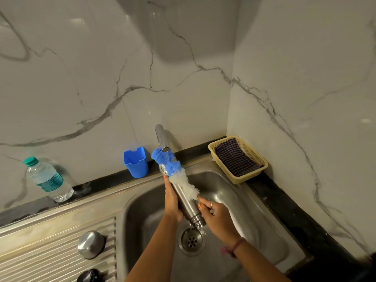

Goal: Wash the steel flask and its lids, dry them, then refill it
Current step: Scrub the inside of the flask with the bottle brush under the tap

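My left hand (172,202) grips the steel flask (188,206) around its body and holds it tilted over the sink (234,192), threaded mouth down towards the drain (191,240). My right hand (218,217) holds a bottle brush (176,169) by its lower end; the blue and white bristles lie along the flask's outside. Water runs from the tap (161,137) onto the blue bristles. A steel lid (91,244) rests dome up on the draining board, and a black lid (89,276) shows at the bottom edge.
A blue plastic cup (136,162) stands on the black ledge left of the tap. A plastic water bottle (47,179) with a green cap leans at the far left. A beige basket (262,162) with a checked cloth (236,157) sits in the right corner.
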A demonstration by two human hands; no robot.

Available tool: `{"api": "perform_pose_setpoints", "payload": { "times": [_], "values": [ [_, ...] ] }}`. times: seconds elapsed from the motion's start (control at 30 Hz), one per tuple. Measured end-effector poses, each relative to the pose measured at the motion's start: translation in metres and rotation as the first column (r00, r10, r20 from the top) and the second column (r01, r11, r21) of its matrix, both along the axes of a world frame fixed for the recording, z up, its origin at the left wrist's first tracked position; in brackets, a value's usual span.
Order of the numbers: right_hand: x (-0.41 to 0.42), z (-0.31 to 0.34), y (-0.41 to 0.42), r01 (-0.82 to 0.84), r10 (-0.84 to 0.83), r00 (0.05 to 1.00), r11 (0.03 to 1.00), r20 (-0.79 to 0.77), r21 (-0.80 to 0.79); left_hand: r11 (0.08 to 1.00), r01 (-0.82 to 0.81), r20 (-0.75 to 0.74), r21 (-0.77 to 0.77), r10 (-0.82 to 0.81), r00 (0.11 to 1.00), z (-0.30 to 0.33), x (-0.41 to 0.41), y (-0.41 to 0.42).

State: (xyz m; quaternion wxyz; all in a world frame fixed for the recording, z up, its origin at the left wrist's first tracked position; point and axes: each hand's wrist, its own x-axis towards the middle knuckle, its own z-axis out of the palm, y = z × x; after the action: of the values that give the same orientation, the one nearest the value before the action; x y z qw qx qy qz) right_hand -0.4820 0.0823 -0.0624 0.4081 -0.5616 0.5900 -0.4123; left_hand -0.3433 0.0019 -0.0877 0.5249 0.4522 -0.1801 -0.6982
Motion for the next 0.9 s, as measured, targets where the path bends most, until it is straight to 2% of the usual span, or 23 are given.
{"api": "perform_pose_setpoints", "payload": {
  "times": [0.2, 0.27, 0.47, 0.6, 0.77, 0.9],
  "values": [
    [-0.017, -0.021, 0.041, -0.022, 0.014, 0.994, 0.997, -0.111, -0.069, 0.995, -0.096, -0.024, 0.020, 0.097, 0.995, -0.006, 0.014, 0.003],
    [-0.022, -0.027, 0.060, -0.021, 0.017, 0.996, 0.999, -0.085, -0.044, 0.991, -0.129, -0.025, 0.031, 0.130, 0.991, -0.006, 0.019, 0.003],
    [-0.006, -0.012, 0.020, 0.058, -0.061, 0.997, 0.997, -0.051, -0.053, 1.000, -0.029, -0.044, -0.005, 0.029, 0.999, -0.007, 0.015, 0.004],
    [0.002, -0.001, -0.007, 0.033, -0.035, 0.999, 0.998, -0.035, -0.051, 1.000, -0.016, -0.009, 0.019, 0.017, 1.000, -0.002, 0.014, 0.003],
    [-0.016, -0.027, 0.036, 0.019, -0.020, 0.999, 0.999, -0.032, -0.040, 1.000, -0.016, -0.028, -0.013, 0.015, 1.000, -0.004, 0.027, 0.001],
    [-0.025, -0.033, 0.054, 0.017, -0.019, 0.999, 1.000, -0.051, -0.024, 0.999, -0.046, -0.020, 0.020, 0.047, 0.999, -0.005, 0.033, 0.001]
  ]
}}
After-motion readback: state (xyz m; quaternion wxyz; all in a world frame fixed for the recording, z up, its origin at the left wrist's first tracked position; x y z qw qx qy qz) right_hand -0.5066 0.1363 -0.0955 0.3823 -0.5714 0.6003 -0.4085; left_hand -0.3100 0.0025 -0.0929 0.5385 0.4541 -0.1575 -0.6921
